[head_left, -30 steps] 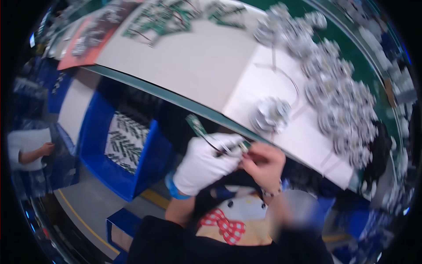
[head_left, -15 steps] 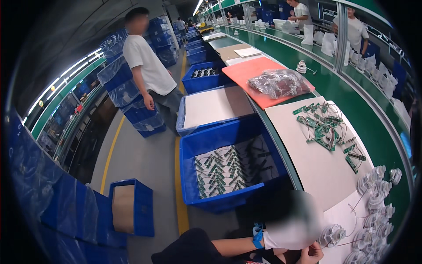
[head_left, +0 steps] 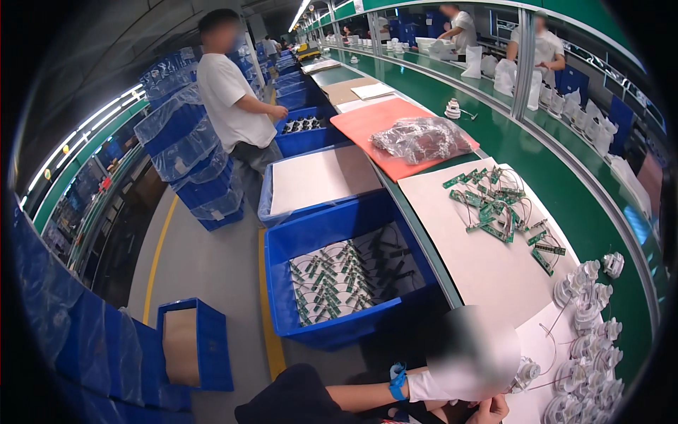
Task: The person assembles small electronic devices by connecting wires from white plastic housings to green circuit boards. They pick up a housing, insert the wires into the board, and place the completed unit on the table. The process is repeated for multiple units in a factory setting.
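Note:
My left hand (head_left: 452, 381) wears a white glove and a blue wristband and lies at the lower edge, partly blurred. It rests against a white round part (head_left: 526, 373) with a thin wire. Only the fingertips of my bare right hand (head_left: 494, 411) show at the bottom rim, close under the glove. What either hand grips is hidden. More white round parts (head_left: 590, 332) lie in rows on the white sheet (head_left: 487, 268) to the right. A pile of small green circuit boards with wires (head_left: 501, 205) sits farther up the sheet.
A blue bin of green boards (head_left: 346, 279) stands left of the bench, a covered blue bin (head_left: 318, 180) beyond it. An orange mat holds a plastic bag (head_left: 420, 138). A person in a white shirt (head_left: 233, 106) stands in the aisle. A small blue bin (head_left: 194, 346) sits on the floor.
The view has swung from straight down on my two hands, which held a small green board with wires, up along the bench. My hands now sit at the bottom edge.

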Tool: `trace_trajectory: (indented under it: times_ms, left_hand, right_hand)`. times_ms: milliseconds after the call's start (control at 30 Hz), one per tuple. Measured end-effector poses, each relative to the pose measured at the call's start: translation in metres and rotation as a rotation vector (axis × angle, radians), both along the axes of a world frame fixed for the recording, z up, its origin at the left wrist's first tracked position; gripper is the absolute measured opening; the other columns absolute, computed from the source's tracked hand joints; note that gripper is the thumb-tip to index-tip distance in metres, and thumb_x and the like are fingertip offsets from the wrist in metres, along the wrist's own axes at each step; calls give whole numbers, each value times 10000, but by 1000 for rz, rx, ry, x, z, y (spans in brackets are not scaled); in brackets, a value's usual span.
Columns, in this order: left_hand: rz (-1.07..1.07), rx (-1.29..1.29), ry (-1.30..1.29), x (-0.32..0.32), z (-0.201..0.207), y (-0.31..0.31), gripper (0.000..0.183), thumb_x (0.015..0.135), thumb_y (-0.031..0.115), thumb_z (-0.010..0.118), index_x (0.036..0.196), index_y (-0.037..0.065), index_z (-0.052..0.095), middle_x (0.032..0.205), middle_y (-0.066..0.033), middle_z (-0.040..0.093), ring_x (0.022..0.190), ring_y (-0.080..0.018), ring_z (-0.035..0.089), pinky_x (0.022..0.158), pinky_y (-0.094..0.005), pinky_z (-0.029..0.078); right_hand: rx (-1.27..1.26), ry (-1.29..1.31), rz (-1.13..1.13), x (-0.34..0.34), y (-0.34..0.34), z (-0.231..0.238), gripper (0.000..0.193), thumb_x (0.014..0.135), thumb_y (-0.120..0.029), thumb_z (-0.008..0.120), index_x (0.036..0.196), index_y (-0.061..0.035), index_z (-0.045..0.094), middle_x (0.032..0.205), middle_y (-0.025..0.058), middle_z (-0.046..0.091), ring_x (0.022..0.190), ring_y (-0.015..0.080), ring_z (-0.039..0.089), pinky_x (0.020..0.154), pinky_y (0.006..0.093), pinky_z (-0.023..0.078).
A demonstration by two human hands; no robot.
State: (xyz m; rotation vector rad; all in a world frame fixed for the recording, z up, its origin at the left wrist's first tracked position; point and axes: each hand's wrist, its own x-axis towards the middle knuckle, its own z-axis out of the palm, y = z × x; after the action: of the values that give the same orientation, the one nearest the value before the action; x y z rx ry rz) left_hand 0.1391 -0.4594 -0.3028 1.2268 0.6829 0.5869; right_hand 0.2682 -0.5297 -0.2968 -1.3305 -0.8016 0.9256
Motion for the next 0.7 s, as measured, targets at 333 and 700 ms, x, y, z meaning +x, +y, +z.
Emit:
trace_trajectory:
  times_ms: [333,700]
  left_hand:
    - [35,377,168,-11,13,-2,218,844,225,547,855,15,607,713,-164,605,629,-275,604,562,-328,474]
    - [46,166,202,-23,29,6,150,845,113,558,922,0,620,595,-7,568,466,-47,511,408,-198,408]
  right_hand:
    - [-118,-206,91,4,-12,28,127,840,-33,554,782,64,613,606,77,570,528,120,506,509,238,413]
    - [91,-1263,58,98,66,117,373,717,-275,707,950,5,629,908,190,635,820,328,616,738,362,476]
